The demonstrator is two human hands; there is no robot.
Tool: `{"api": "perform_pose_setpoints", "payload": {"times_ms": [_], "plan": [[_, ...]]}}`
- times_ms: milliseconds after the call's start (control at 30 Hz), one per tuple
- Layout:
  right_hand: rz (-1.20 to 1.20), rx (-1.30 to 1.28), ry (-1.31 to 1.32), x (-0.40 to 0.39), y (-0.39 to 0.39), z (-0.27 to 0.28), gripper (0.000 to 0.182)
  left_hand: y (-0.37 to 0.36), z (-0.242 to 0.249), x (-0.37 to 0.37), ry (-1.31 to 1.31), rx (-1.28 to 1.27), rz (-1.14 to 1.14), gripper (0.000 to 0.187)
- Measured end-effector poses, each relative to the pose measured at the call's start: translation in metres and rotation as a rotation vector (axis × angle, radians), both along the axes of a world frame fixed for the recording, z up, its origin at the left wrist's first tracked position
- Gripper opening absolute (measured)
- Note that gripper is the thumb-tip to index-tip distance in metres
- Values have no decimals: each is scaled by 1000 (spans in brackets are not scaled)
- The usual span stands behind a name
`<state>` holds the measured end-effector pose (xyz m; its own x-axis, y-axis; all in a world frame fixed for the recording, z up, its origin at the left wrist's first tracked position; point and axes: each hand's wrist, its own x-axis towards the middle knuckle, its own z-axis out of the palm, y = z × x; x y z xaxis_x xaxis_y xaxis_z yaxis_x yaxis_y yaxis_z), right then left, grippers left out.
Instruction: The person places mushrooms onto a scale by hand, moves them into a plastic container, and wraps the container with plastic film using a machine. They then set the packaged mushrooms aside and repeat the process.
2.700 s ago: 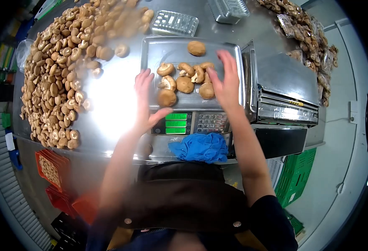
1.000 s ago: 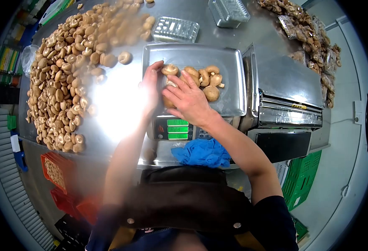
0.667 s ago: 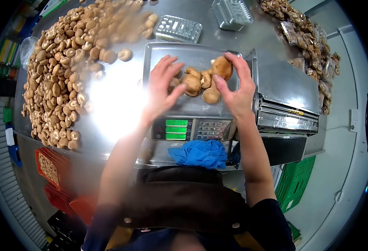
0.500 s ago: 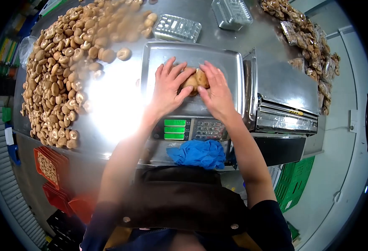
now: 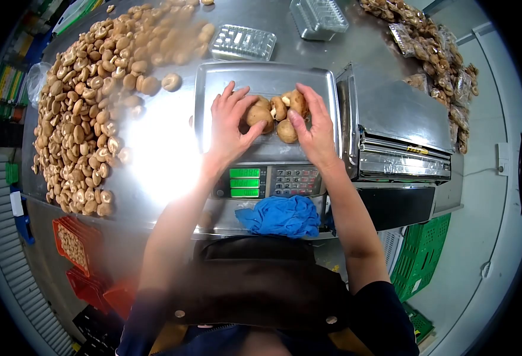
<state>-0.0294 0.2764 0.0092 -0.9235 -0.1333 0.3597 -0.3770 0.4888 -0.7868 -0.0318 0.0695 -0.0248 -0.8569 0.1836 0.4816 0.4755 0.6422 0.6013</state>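
Several brown mushrooms (image 5: 287, 131) lie together on the steel weighing pan (image 5: 267, 155), between my two hands. My left hand (image 5: 231, 123) curves round the left side of the group, its thumb and fingers against a large round mushroom (image 5: 258, 117). On the right, my right hand (image 5: 315, 126) has its thumb and fingers around a mushroom (image 5: 297, 103) at the upper right of the group. Below the pan, the scale's green display (image 5: 245, 183) is lit beside its keypad (image 5: 294, 180).
Loose mushrooms (image 5: 78, 127) are heaped at the left. Clear plastic trays (image 5: 243, 43) (image 5: 319, 19) stand behind the pan. A wrapping machine (image 5: 400, 118) adjoins the scale at right, with packed mushrooms (image 5: 433, 53) beyond. A blue cloth (image 5: 281, 216) lies in front.
My hands have moved apart, and more mushrooms show between them, spread over the pan. The whole view has shifted slightly.
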Motion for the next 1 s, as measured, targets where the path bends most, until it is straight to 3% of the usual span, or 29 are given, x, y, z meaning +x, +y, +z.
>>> {"api": "perform_pose_setpoints", "payload": {"times_ms": [233, 367, 600, 1000], "plan": [[30, -13, 3, 0, -4, 2, 50, -2, 5, 12, 154, -171, -11, 60], [116, -2, 79, -3, -7, 17, 52, -4, 19, 14, 189, -82, -16, 54], [235, 441, 176, -7, -20, 0, 53, -8, -3, 7, -4, 57, -33, 51], [284, 478, 173, -8, -19, -15, 53, 0, -4, 5, -92, -97, 15, 53]]}}
